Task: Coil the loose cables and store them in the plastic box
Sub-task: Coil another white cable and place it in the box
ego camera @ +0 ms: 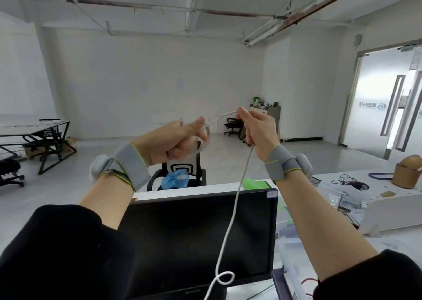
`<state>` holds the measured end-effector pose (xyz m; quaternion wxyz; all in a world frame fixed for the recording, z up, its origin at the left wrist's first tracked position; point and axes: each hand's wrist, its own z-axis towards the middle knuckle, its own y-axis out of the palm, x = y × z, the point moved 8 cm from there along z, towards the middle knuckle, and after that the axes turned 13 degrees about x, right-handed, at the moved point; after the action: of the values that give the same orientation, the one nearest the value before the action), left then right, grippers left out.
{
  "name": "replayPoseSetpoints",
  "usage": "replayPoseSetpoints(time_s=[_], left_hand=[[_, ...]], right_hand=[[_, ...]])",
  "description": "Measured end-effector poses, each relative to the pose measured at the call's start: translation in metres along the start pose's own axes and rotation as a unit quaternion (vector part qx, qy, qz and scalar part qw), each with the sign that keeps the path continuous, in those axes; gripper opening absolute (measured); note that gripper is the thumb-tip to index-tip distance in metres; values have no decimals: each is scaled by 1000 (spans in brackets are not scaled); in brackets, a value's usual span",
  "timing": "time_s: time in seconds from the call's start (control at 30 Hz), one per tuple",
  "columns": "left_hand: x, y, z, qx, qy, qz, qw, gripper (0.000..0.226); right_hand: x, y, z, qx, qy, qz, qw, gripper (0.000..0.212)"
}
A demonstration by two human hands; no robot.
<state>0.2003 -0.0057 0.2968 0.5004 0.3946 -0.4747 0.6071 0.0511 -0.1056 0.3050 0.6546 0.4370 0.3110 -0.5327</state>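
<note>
Above desk [388,242], both hands [175,143] seemingly coil white cable [230,222].

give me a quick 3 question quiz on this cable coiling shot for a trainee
1. True or false: the white cable hangs in front of the monitor.
2. Which hand holds the started loops? A) left hand B) right hand C) neither
3. Fill in: the clear plastic box sits to the ____ of the monitor.

Key: 1 true; 2 A; 3 right
</note>
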Motion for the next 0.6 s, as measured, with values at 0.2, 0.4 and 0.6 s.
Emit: replayPoseSetpoints(time_s=[0.2,0.4,0.6], left_hand=[[9,12,-2,1,34,-263,964,37],[-17,-31,9,236,44,-303,922,57],[-75,-20,0,201,19,289,936,55]], right_hand=[[35,23,-39,-91,3,-105,990,20],[80,51,-97,-342,57,-262,901,27],[59,51,-96,-394,49,-257,881,14]])
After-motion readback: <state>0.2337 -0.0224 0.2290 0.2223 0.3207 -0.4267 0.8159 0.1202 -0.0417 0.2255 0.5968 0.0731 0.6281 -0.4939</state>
